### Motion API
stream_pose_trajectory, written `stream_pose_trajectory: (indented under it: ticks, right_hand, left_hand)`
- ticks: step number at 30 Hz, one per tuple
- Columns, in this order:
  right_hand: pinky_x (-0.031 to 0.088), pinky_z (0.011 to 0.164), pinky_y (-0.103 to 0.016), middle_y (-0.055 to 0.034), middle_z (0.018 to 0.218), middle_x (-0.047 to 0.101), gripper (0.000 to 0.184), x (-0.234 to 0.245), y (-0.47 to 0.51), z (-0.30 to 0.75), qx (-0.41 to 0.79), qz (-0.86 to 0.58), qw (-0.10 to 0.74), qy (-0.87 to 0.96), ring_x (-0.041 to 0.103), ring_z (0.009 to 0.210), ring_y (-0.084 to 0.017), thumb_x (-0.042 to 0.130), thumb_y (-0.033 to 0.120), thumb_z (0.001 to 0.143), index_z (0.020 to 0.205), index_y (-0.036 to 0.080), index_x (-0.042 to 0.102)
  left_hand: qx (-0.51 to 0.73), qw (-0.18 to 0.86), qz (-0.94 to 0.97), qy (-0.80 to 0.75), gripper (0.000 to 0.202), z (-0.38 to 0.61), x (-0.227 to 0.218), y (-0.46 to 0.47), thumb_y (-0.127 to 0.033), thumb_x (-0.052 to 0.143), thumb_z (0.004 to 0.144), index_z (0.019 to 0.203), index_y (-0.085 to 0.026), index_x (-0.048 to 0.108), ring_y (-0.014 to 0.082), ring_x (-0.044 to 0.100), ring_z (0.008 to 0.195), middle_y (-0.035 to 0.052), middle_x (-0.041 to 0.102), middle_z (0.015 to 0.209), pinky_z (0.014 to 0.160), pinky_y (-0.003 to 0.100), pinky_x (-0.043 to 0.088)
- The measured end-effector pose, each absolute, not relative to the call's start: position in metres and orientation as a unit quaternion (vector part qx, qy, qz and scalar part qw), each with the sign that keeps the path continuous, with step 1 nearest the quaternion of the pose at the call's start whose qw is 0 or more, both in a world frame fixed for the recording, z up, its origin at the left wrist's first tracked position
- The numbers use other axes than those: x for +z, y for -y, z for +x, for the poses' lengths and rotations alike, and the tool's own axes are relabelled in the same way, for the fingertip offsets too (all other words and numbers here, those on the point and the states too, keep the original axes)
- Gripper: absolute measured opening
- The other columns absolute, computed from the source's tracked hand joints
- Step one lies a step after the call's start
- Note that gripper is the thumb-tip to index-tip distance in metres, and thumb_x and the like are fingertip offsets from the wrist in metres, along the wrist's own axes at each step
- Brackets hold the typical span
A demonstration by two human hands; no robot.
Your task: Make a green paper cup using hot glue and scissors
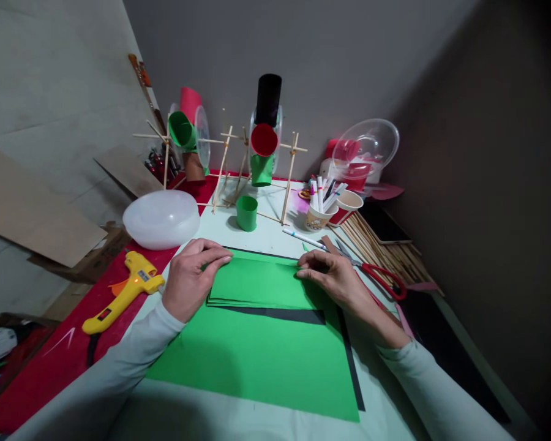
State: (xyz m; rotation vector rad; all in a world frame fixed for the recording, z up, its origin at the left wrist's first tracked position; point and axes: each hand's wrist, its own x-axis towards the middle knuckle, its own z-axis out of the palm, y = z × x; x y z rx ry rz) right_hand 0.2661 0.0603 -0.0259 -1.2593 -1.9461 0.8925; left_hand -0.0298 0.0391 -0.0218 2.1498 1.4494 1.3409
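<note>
A sheet of green paper point(257, 361) lies on the table over a black sheet point(353, 380). Its far part is folded back into a flat green fold point(261, 283). My left hand point(190, 277) presses the fold's left end, fingers curled down on the paper. My right hand point(333, 277) pinches the fold's right end, thumb and fingers together on the edge.
A yellow glue gun point(122, 293) lies left on red cloth beside a white bowl point(161, 218). Red-handled scissors point(379, 274), a marker point(303, 237), cups of pens point(321, 208), wooden sticks point(386, 251), a green paper tube point(247, 212) and a stick frame with cups point(257, 153) stand behind.
</note>
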Motion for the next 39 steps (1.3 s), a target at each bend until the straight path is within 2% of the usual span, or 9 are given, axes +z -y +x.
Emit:
stream_pose_trajectory:
  ticks: [5, 8, 12, 19, 24, 26, 29, 33, 39]
  right_hand:
    - [0.045, 0.068, -0.030, -0.0029, 0.078, 0.071, 0.014, -0.021, -0.056, 0.263, 0.334, -0.479, 0.319, 0.746, 0.062, 0.074, -0.020, 0.067, 0.033, 0.085, 0.081, 0.019, 0.070]
    - [0.045, 0.071, -0.031, -0.0037, 0.081, 0.071, 0.015, -0.019, -0.056, 0.262, 0.332, -0.478, 0.321, 0.747, 0.063, 0.076, -0.021, 0.064, 0.032, 0.086, 0.083, 0.019, 0.070]
    - [0.046, 0.070, -0.031, -0.0048, 0.082, 0.071, 0.017, -0.016, -0.055, 0.262, 0.330, -0.479, 0.320, 0.748, 0.063, 0.077, -0.021, 0.061, 0.033, 0.087, 0.082, 0.018, 0.068]
    - [0.043, 0.068, -0.031, -0.0057, 0.081, 0.069, 0.020, -0.016, -0.052, 0.260, 0.301, -0.484, 0.305, 0.763, 0.061, 0.075, -0.021, 0.057, 0.033, 0.091, 0.084, 0.017, 0.067]
    - [0.042, 0.065, -0.030, -0.0055, 0.080, 0.068, 0.017, -0.021, -0.051, 0.257, 0.272, -0.479, 0.290, 0.783, 0.059, 0.072, -0.020, 0.056, 0.028, 0.093, 0.085, 0.017, 0.067]
    - [0.043, 0.066, -0.031, -0.0055, 0.081, 0.069, 0.016, -0.022, -0.051, 0.257, 0.260, -0.477, 0.287, 0.789, 0.060, 0.073, -0.020, 0.056, 0.027, 0.093, 0.086, 0.018, 0.067]
    - [0.045, 0.066, -0.031, -0.0054, 0.081, 0.071, 0.017, -0.021, -0.051, 0.257, 0.239, -0.476, 0.287, 0.796, 0.062, 0.072, -0.021, 0.055, 0.027, 0.095, 0.087, 0.018, 0.067]
    - [0.046, 0.068, -0.031, -0.0070, 0.084, 0.073, 0.019, -0.020, -0.050, 0.258, 0.199, -0.472, 0.283, 0.811, 0.065, 0.077, -0.022, 0.053, 0.026, 0.098, 0.089, 0.019, 0.069]
    - [0.044, 0.071, -0.035, -0.0102, 0.081, 0.070, 0.020, -0.026, -0.049, 0.256, 0.119, -0.467, 0.273, 0.833, 0.063, 0.074, -0.026, 0.054, 0.029, 0.099, 0.090, 0.017, 0.067]
  left_hand:
    - [0.460, 0.115, 0.733, -0.489, 0.017, -0.029, -0.020, -0.040, -0.023, 0.059, 0.092, 0.090, -0.016, 0.075, 0.0207, 0.065, 0.092, 0.0073, 0.073, 0.093, 0.087, 0.036, 0.050]
    - [0.422, 0.139, 0.748, -0.493, 0.017, -0.026, -0.019, -0.040, -0.024, 0.063, 0.091, 0.102, -0.016, 0.073, 0.0202, 0.065, 0.091, 0.0067, 0.073, 0.097, 0.085, 0.035, 0.050]
    - [0.359, 0.159, 0.777, -0.493, 0.040, -0.024, -0.020, -0.040, -0.020, 0.077, 0.079, 0.118, -0.016, 0.067, 0.0223, 0.062, 0.092, 0.0048, 0.073, 0.096, 0.087, 0.037, 0.049]
    - [0.288, 0.159, 0.807, -0.490, 0.041, -0.022, -0.026, -0.042, -0.017, 0.083, 0.073, 0.112, -0.019, 0.071, 0.0251, 0.058, 0.095, 0.0056, 0.068, 0.094, 0.087, 0.041, 0.047]
    - [0.256, 0.161, 0.817, -0.490, 0.021, -0.022, -0.027, -0.042, -0.014, 0.079, 0.075, 0.094, -0.022, 0.073, 0.0230, 0.057, 0.089, 0.0020, 0.064, 0.085, 0.083, 0.038, 0.047]
    - [0.251, 0.159, 0.820, -0.489, 0.017, -0.022, -0.028, -0.042, -0.016, 0.077, 0.078, 0.094, -0.021, 0.073, 0.0230, 0.057, 0.090, 0.0025, 0.065, 0.086, 0.084, 0.039, 0.047]
    - [0.247, 0.155, 0.824, -0.487, 0.026, -0.020, -0.028, -0.041, -0.026, 0.078, 0.079, 0.104, -0.020, 0.072, 0.0246, 0.056, 0.096, 0.0050, 0.065, 0.094, 0.088, 0.041, 0.047]
    - [0.224, 0.153, 0.836, -0.477, 0.047, -0.015, -0.028, -0.038, -0.035, 0.084, 0.071, 0.113, -0.019, 0.070, 0.0286, 0.055, 0.102, 0.0075, 0.064, 0.102, 0.093, 0.047, 0.045]
    - [0.218, 0.156, 0.840, -0.472, 0.048, -0.011, -0.030, -0.035, -0.033, 0.085, 0.071, 0.113, -0.017, 0.069, 0.0309, 0.055, 0.103, 0.0101, 0.064, 0.105, 0.094, 0.050, 0.044]
